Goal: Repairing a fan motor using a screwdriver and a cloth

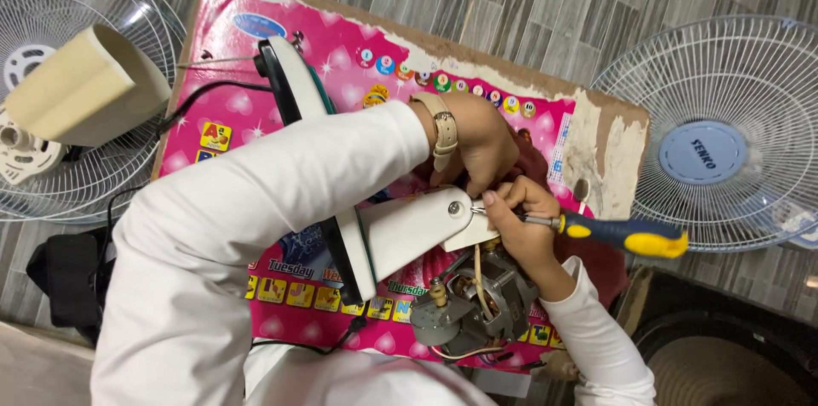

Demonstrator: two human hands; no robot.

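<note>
From the head view, the right hand is closed around a screwdriver with a blue and yellow handle, its tip at a screw on the white fan stand neck. The left hand, wearing a beige wristwatch, curls its fingers over the neck's end near the board's right edge. A bare fan motor lies just beside them on the pink board, at its near edge. White fan grilles rest on the floor either side.
</note>
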